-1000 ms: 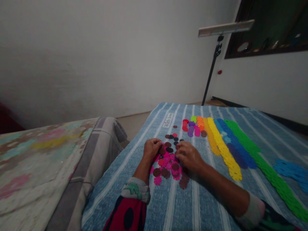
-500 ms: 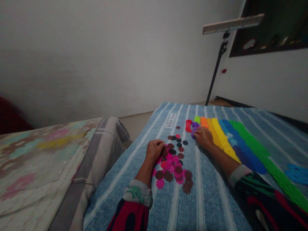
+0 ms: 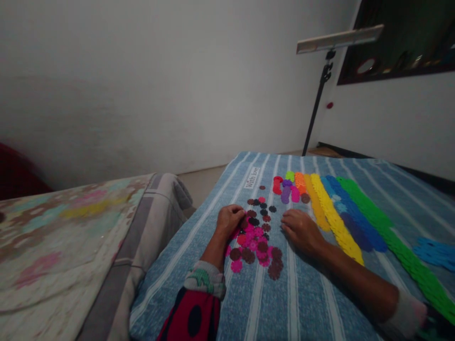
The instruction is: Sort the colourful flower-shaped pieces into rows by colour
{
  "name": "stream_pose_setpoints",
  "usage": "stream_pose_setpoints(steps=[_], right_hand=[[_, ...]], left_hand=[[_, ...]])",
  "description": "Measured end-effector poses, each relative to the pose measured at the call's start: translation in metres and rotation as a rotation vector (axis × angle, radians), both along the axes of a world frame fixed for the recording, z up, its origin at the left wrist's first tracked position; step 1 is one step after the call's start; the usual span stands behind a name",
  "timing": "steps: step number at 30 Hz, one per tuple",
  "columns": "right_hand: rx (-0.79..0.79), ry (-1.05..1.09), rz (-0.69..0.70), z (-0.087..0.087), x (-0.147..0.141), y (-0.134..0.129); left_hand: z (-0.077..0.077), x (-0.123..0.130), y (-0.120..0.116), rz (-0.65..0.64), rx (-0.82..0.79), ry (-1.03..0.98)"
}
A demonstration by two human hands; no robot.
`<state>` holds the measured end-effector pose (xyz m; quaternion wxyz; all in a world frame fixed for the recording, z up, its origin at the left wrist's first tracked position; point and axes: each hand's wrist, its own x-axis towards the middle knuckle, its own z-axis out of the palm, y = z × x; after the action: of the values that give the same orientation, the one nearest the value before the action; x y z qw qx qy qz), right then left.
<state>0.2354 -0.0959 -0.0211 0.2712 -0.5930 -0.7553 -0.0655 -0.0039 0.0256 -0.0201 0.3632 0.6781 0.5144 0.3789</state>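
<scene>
On a blue striped cloth lies a loose pile of scalloped plastic discs (image 3: 253, 242) in pink, brown, black and red. My left hand (image 3: 227, 222) rests at the pile's upper left edge, thumb and fingers pinched together. A brown disc shows beside its fingertips, and what the pinch holds is hidden. My right hand (image 3: 302, 231) is over the cloth to the right of the pile, fingers loosely bent and slightly apart, with nothing visible in them. Just above it are short rows of purple discs (image 3: 285, 195) and pink discs (image 3: 295, 194), and one brown disc (image 3: 305, 198).
Long overlapping rows of yellow discs (image 3: 336, 215), blue discs (image 3: 355, 218) and green discs (image 3: 394, 237) run along the right. A light-blue cluster (image 3: 435, 253) lies farther right. Beyond the striped cloth (image 3: 170, 284) stands a black pole (image 3: 315, 111). A flowered cover (image 3: 71, 246) is at left.
My right hand has moved back from the purple discs toward me, uncovering the pink row and a brown disc. My left hand has stayed at the pile.
</scene>
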Motion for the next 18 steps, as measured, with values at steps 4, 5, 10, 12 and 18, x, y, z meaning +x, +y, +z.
stream_pose_setpoints(steps=[4, 5, 10, 12, 18], right_hand=[[-0.062, 0.008, 0.174, -0.007, -0.001, -0.050], [-0.063, 0.014, 0.186, -0.009, 0.001, -0.061], [0.043, 0.024, 0.160, -0.026, 0.013, -0.099], [0.119, 0.010, 0.150, -0.033, 0.015, -0.106], [0.175, -0.009, 0.137, -0.038, 0.014, -0.108]], left_hand=[[0.007, 0.001, -0.006, -0.089, -0.043, -0.039], [0.010, 0.000, -0.007, -0.139, -0.036, -0.026], [0.024, -0.001, -0.015, -0.342, 0.131, 0.186], [0.026, 0.000, -0.016, -0.342, 0.171, 0.253], [0.022, 0.001, -0.015, -0.284, 0.210, 0.306]])
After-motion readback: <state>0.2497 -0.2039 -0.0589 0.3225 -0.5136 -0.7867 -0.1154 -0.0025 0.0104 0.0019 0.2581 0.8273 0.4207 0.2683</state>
